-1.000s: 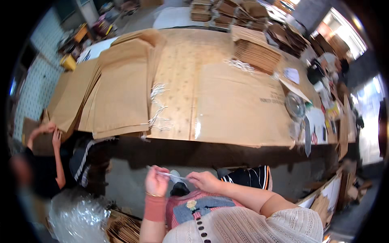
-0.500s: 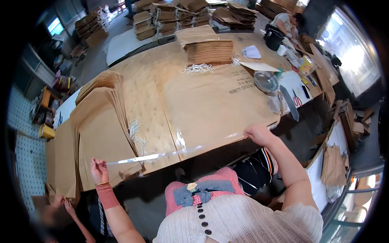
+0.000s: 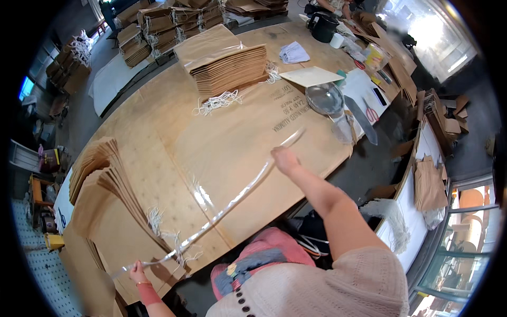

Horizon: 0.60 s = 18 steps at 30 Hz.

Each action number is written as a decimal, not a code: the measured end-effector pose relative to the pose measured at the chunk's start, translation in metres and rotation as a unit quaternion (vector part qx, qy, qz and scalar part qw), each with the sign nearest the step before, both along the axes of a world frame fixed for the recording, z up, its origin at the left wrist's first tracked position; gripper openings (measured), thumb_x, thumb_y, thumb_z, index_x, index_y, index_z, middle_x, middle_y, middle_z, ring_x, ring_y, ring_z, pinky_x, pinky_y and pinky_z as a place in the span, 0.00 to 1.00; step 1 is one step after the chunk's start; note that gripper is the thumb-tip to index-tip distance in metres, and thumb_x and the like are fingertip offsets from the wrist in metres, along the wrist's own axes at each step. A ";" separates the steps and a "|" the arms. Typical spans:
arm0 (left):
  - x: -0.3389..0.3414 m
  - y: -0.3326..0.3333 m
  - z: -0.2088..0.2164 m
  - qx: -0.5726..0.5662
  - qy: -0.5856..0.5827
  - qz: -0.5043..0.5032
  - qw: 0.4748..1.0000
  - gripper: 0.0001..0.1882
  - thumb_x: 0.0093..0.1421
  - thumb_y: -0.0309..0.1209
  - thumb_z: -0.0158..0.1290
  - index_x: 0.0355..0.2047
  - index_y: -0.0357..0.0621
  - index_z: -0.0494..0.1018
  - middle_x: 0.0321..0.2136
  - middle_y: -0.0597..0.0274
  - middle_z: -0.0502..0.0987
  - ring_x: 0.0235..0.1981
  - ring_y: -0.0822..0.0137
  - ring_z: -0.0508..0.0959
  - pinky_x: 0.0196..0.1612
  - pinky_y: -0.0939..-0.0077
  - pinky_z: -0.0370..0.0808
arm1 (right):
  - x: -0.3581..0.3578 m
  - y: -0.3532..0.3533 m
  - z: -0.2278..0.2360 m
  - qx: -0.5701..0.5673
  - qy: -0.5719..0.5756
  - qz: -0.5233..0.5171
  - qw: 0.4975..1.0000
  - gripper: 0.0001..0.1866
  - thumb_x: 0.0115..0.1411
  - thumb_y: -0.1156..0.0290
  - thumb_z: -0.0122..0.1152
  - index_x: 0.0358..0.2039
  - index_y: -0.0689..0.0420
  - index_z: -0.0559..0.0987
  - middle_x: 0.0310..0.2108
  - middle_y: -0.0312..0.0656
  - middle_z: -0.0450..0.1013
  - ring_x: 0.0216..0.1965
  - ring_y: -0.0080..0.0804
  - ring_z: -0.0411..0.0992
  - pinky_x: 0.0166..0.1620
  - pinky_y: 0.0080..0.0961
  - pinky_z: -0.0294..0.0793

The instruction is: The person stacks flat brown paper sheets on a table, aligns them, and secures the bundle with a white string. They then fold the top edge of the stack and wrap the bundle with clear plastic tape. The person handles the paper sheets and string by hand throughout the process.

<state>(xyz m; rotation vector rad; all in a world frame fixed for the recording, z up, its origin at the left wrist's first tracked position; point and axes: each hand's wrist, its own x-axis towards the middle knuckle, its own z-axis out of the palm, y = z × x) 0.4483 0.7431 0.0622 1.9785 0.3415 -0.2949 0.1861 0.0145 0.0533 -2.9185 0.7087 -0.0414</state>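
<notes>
A long, clear, shiny plastic strip [image 3: 217,215] runs slantwise over the table between my hands. At the lower left, my left hand [image 3: 138,272] pinches it near one end, above a fanned pile of brown paper sheets [image 3: 113,224]. My right hand [image 3: 285,159] is closed around it over a large brown paper sheet [image 3: 216,145] with dark print, and the strip's far end sticks out beyond the fist. White strings [image 3: 154,221] hang at the fanned pile's edge, close to the strip.
A thick stack of folded brown paper [image 3: 229,71] stands at the back, with white strings [image 3: 219,101] before it. To the right are a clear round bowl [image 3: 325,99], red-handled scissors [image 3: 372,115], a long flat blade [image 3: 361,120] and a white cloth [image 3: 294,53]. Another person [image 3: 334,6] is partly visible behind.
My right hand has moved inward and farther over the paper with the strip. My left hand has moved lower, nearer me. The strip now slants steeply, and the view has turned and shifted.
</notes>
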 end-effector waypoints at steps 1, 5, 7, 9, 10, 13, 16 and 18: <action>-0.003 -0.008 0.001 0.009 0.005 0.004 1.000 0.09 0.57 0.28 0.56 0.37 0.40 0.75 0.24 0.72 0.74 0.19 0.83 0.66 0.20 0.89 0.59 | 0.010 -0.004 -0.015 0.003 -0.046 0.001 0.999 0.07 0.47 0.77 0.52 0.28 0.58 0.77 0.40 0.47 0.73 0.46 0.43 0.70 0.45 0.34 0.73; -0.030 -0.074 0.022 -0.036 0.025 0.021 0.999 0.08 0.57 0.28 0.55 0.37 0.40 0.75 0.24 0.71 0.75 0.20 0.82 0.68 0.21 0.89 0.62 | 0.039 -0.043 -0.039 -0.036 -0.123 0.038 0.991 0.09 0.48 0.77 0.52 0.30 0.58 0.78 0.47 0.48 0.71 0.51 0.43 0.67 0.49 0.34 0.71; -0.030 -0.112 0.029 -0.074 0.039 0.036 0.996 0.08 0.58 0.28 0.55 0.37 0.40 0.75 0.25 0.70 0.75 0.21 0.81 0.69 0.22 0.89 0.63 | 0.052 -0.062 -0.042 0.018 -0.109 0.046 0.993 0.09 0.48 0.76 0.52 0.30 0.57 0.78 0.46 0.47 0.71 0.49 0.42 0.68 0.50 0.33 0.70; -0.031 -0.153 0.027 -0.087 0.061 0.058 0.993 0.08 0.58 0.28 0.55 0.37 0.39 0.75 0.25 0.69 0.75 0.22 0.81 0.70 0.23 0.90 0.64 | 0.059 -0.082 -0.044 0.070 -0.089 0.011 0.993 0.09 0.49 0.75 0.52 0.31 0.56 0.78 0.45 0.46 0.72 0.49 0.42 0.68 0.51 0.32 0.69; -0.028 -0.179 0.029 -0.109 0.091 0.066 0.988 0.07 0.58 0.27 0.54 0.37 0.40 0.74 0.27 0.68 0.76 0.24 0.80 0.71 0.24 0.90 0.65 | 0.059 -0.093 -0.045 0.095 -0.078 -0.032 0.992 0.09 0.50 0.75 0.52 0.32 0.56 0.79 0.45 0.45 0.72 0.49 0.41 0.68 0.51 0.31 0.68; -0.015 -0.237 0.020 -0.176 0.102 0.040 0.978 0.07 0.59 0.27 0.53 0.38 0.40 0.74 0.28 0.67 0.76 0.26 0.79 0.73 0.26 0.89 0.67 | 0.059 -0.142 -0.066 0.172 -0.144 -0.144 0.964 0.10 0.53 0.71 0.53 0.34 0.54 0.80 0.45 0.44 0.73 0.49 0.41 0.69 0.52 0.30 0.68; -0.006 -0.280 0.014 -0.159 0.120 0.013 0.980 0.07 0.59 0.26 0.53 0.38 0.39 0.74 0.29 0.67 0.76 0.27 0.78 0.73 0.28 0.88 0.68 | 0.049 -0.197 -0.098 0.218 -0.217 -0.231 0.923 0.10 0.55 0.68 0.54 0.36 0.55 0.80 0.45 0.44 0.73 0.48 0.41 0.69 0.52 0.31 0.68; -0.001 -0.305 0.015 -0.184 0.135 0.023 0.973 0.07 0.59 0.26 0.53 0.38 0.39 0.74 0.30 0.66 0.76 0.28 0.78 0.73 0.29 0.88 0.68 | 0.057 -0.226 -0.105 0.219 -0.215 -0.266 0.914 0.11 0.56 0.67 0.53 0.36 0.55 0.79 0.44 0.44 0.73 0.48 0.41 0.70 0.51 0.31 0.68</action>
